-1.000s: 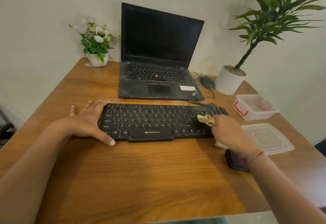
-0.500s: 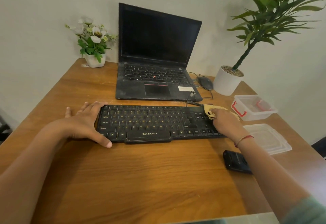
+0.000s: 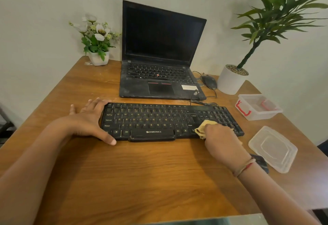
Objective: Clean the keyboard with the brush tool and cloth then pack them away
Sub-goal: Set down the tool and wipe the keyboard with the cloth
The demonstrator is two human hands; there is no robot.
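Two hands are at the keyboard (image 3: 159, 120), which lies on the table (image 3: 142, 175) just before the laptop (image 3: 159, 56): the left hand (image 3: 88, 121) rests flat with fingers spread against its left end, and the right hand (image 3: 221, 140) clutches a yellow cloth (image 3: 204, 127) pressed on the keys toward the right; a clear box (image 3: 258, 108) and lid (image 3: 273, 149) sit further right

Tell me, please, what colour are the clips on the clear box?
Red: the clips on the clear box, head view.

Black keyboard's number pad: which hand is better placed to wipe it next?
Right hand: it holds the yellow cloth on the black keyboard beside those keys; the left hand steadies the opposite end.
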